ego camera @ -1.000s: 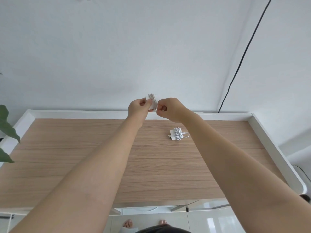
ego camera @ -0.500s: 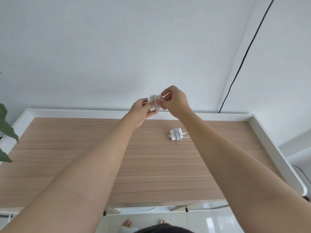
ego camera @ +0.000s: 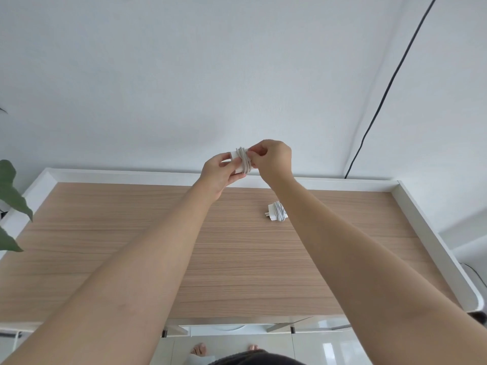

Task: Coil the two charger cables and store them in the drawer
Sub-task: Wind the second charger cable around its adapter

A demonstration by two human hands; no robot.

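Observation:
Raised above the far edge of the desk, my left hand (ego camera: 220, 171) grips a white charger (ego camera: 240, 162) with its cable wound around the block. My right hand (ego camera: 271, 158) pinches the cable windings on the charger's right side. A second white charger (ego camera: 276, 211), its cable wrapped around it and its prongs pointing left, lies on the wooden desk top (ego camera: 131, 246), partly behind my right forearm. A white drawer front (ego camera: 229, 331) shows below the desk's near edge.
A raised white rim (ego camera: 432, 241) borders the desk at the back and sides. A black cable (ego camera: 379, 101) runs down the wall at the right. Green plant leaves (ego camera: 10, 196) reach in at the left. My bare feet (ego camera: 200, 349) show on the glossy floor.
Both hands turned the held charger while the right hand moved over its top and then to its right side, laying cable around the block. The charger on the desk has not moved.

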